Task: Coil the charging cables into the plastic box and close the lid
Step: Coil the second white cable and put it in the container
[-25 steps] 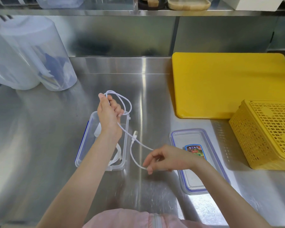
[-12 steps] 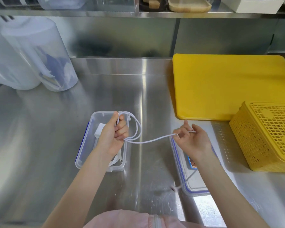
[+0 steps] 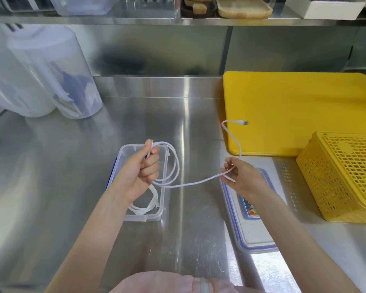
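head view: left hand [image 3: 140, 172] fisted round loops of the white cable [image 3: 195, 182], held just above the open plastic box [image 3: 123, 152], where another coiled cable [image 3: 145, 208] already lies. right hand [image 3: 241, 178] pinching the run of cable above the lid [image 3: 254, 243] on the counter [image 3: 51, 176]. since a moment ago, loop grown to about two turns and free end flicked up, plug [image 3: 242, 122] now over the yellow board [image 3: 294, 111]. probably one more wrap left before dropping the coil in and fitting the lid.
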A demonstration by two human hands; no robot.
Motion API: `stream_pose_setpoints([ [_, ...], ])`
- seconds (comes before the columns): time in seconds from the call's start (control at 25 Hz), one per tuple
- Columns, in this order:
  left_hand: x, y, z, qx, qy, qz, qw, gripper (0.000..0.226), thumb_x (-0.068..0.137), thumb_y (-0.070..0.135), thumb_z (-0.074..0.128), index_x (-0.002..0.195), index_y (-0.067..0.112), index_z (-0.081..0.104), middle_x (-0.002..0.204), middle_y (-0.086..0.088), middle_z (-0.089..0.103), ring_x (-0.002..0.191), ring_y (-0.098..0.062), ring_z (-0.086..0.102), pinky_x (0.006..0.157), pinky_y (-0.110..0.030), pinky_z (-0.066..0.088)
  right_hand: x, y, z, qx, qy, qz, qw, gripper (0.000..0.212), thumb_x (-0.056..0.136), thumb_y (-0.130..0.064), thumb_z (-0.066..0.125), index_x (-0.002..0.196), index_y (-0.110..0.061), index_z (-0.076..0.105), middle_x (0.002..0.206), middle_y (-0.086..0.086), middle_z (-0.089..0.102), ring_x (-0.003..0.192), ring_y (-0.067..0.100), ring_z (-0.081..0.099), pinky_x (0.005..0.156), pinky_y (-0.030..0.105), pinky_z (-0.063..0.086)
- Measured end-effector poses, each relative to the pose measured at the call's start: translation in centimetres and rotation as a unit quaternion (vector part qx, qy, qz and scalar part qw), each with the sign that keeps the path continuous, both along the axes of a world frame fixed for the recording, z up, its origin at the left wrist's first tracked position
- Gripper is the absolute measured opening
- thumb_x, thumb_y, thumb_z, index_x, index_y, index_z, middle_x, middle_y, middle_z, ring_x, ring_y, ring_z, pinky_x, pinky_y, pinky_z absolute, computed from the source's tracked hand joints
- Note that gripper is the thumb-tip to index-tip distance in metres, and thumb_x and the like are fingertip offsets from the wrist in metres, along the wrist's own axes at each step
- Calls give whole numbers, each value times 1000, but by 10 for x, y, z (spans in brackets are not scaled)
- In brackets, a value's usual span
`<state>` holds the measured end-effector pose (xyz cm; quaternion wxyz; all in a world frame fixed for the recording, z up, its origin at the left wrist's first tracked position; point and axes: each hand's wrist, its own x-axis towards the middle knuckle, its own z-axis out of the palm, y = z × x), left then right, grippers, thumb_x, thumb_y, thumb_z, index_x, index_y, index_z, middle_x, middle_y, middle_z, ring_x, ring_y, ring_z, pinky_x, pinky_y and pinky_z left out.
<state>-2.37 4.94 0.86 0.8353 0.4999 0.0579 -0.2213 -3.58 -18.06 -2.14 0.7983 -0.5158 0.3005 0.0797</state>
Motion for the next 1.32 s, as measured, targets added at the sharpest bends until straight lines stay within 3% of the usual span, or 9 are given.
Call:
stream_pose_setpoints([
  [0.08,2,6,0,42,-12,-4,999,38,95,38,32,65,19,43,38,9,18,33,-6,9,32,-14,16,-4,-2,0,-105,-23,69,992,32,95,-18,40,72,-14,61,61,5,39,53,12,42,51,21,40],
  [0.2,0,-3,-4,131,-50,-36,989,39,97,36,30,65,19,43,36,12,25,29,0,16,33,-14,14,-6,5,3,-158,-55,133,977,31,95,-25,43,77,-13,65,56,4,39,40,8,45,39,15,42],
  [0.36,-6,-13,-8,176,-58,-56,981,38,98,36,30,66,19,43,38,12,26,31,-1,17,35,-15,14,-6,10,9,-143,-85,128,978,27,95,-21,44,100,-3,64,66,8,57,60,11,68,60,17,58],
  [0.6,-19,-37,-21,202,-53,-46,977,33,98,30,33,69,18,42,40,14,26,34,-2,18,36,-14,16,-8,27,21,-136,-123,90,979,30,96,-12,36,106,1,62,90,12,66,90,22,63,76,20,51],
  [0.76,-20,-50,-27,185,-63,-37,980,26,98,25,34,77,16,45,43,14,33,35,-2,23,38,-12,21,-13,41,23,-154,-151,86,973,31,95,-10,34,108,-5,62,98,9,65,92,18,61,82,27,46],
  [0.96,-18,-55,-32,153,-80,-18,985,30,99,23,32,86,16,58,43,15,31,36,-1,25,40,-12,24,-28,59,17,-214,-244,96,941,16,93,-6,42,89,-20,50,93,2,66,82,-6,61,73,6,44],
  [1.08,-19,-55,-33,146,-76,-1,986,34,99,24,34,78,19,61,49,12,31,42,-4,27,43,-14,27,-34,63,13,-216,-287,95,928,9,91,-6,47,85,-12,52,92,16,66,82,8,62,71,7,44],
  [1.24,-18,-55,-33,74,-33,21,996,31,98,23,35,80,16,59,68,0,45,59,-10,38,56,-23,28,-38,67,9,-155,-302,122,933,13,89,-4,51,91,5,60,86,7,65,68,-9,62,63,2,43],
  [1.32,-16,-58,-32,13,-1,18,1000,32,99,20,32,81,16,58,75,-1,49,70,-12,40,62,-25,27,-37,69,7,-135,-273,122,945,13,88,-5,53,90,1,65,84,1,67,66,-10,62,61,2,43],
])
